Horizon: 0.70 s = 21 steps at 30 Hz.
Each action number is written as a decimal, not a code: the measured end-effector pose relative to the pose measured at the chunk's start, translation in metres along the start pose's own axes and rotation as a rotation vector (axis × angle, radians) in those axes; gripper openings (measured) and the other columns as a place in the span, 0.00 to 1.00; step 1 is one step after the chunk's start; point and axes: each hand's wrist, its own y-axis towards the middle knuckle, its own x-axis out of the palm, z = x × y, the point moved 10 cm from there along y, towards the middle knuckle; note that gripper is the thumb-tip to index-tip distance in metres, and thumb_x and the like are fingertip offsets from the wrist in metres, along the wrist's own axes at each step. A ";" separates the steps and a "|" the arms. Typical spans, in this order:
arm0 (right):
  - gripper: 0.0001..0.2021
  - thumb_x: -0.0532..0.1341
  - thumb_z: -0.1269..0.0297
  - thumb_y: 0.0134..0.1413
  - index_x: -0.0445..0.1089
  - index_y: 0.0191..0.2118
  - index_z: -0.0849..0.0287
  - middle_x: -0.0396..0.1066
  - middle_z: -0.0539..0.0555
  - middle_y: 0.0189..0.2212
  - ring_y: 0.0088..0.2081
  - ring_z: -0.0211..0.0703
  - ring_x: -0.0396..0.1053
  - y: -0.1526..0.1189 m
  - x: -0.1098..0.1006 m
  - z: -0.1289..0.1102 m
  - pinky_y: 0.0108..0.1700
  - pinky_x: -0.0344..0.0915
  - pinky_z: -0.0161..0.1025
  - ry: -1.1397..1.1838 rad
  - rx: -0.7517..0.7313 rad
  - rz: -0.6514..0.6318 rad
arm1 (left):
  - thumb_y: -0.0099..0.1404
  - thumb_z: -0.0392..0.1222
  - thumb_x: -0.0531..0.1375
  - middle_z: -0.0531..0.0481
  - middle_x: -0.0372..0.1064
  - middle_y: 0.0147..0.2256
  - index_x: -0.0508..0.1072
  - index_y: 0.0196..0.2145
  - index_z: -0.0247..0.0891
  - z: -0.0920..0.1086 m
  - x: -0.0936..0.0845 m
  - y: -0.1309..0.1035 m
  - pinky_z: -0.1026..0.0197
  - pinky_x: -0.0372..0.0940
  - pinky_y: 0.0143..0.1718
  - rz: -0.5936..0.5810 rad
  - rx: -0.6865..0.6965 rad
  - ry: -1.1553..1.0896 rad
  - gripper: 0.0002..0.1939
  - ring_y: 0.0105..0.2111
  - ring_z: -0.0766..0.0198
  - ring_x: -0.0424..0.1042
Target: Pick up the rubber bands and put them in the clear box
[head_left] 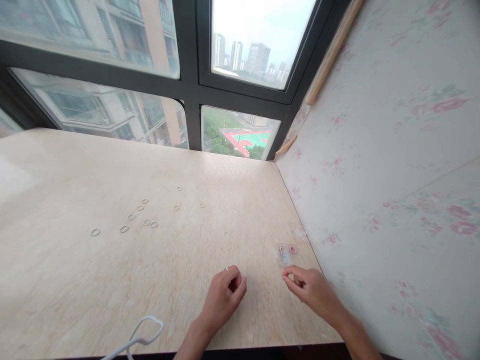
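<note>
My left hand is above the front of the marble-patterned ledge, its fingers curled in and a ring on one of them. Whatever it may hold is hidden. To the right, my right hand has thumb and forefinger pinched together; anything between the tips is too small to make out. Just beyond those fingertips lies a small clear plastic box with tiny pink and pale pieces in it. Several thin rings lie scattered on the ledge, farther off to the left.
A white cable loop rises at the front left edge. Dark-framed windows bound the far side, and a flowered wall closes off the right. A small clear piece rests by the wall, behind the box.
</note>
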 end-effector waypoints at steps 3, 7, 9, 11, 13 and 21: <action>0.13 0.53 0.60 0.62 0.74 0.33 0.56 0.60 0.44 0.14 0.17 0.35 0.60 -0.011 0.035 -0.008 0.22 0.54 0.30 0.075 -0.067 -0.016 | 0.64 0.43 0.53 0.56 0.59 0.21 0.55 0.23 0.39 -0.013 -0.022 0.003 0.66 0.54 0.24 0.044 -0.062 -0.046 0.13 0.21 0.69 0.58; 0.15 0.52 0.58 0.63 0.74 0.33 0.56 0.64 0.45 0.15 0.16 0.35 0.63 -0.017 0.054 -0.023 0.21 0.57 0.29 0.067 -0.207 0.129 | 0.62 0.44 0.53 0.55 0.62 0.23 0.61 0.28 0.39 -0.046 -0.094 0.009 0.65 0.57 0.27 0.260 -0.184 0.104 0.08 0.23 0.67 0.63; 0.16 0.52 0.57 0.64 0.74 0.34 0.58 0.63 0.45 0.14 0.15 0.34 0.62 -0.019 0.051 -0.026 0.20 0.57 0.29 0.051 -0.246 0.247 | 0.61 0.43 0.54 0.54 0.66 0.26 0.65 0.36 0.39 -0.066 -0.138 0.010 0.63 0.59 0.30 0.362 -0.278 0.236 0.07 0.25 0.65 0.66; 0.17 0.52 0.57 0.64 0.75 0.34 0.60 0.63 0.45 0.13 0.14 0.33 0.61 -0.021 0.046 -0.027 0.19 0.57 0.28 0.035 -0.277 0.339 | 0.59 0.42 0.55 0.51 0.68 0.31 0.67 0.42 0.38 -0.085 -0.181 0.008 0.61 0.60 0.32 0.445 -0.403 0.400 0.13 0.29 0.62 0.68; 0.17 0.52 0.57 0.64 0.75 0.34 0.60 0.63 0.46 0.13 0.13 0.33 0.62 -0.023 0.044 -0.028 0.19 0.58 0.28 0.014 -0.311 0.378 | 0.60 0.43 0.55 0.48 0.70 0.35 0.68 0.46 0.37 -0.099 -0.216 0.007 0.60 0.60 0.34 0.503 -0.514 0.531 0.16 0.34 0.59 0.70; 0.18 0.52 0.58 0.65 0.76 0.35 0.60 0.64 0.47 0.13 0.13 0.32 0.62 -0.024 0.051 -0.026 0.20 0.59 0.27 -0.027 -0.376 0.368 | 0.62 0.48 0.55 0.44 0.72 0.39 0.74 0.44 0.38 -0.118 -0.249 0.032 0.60 0.61 0.33 0.337 -0.583 0.735 0.17 0.38 0.56 0.71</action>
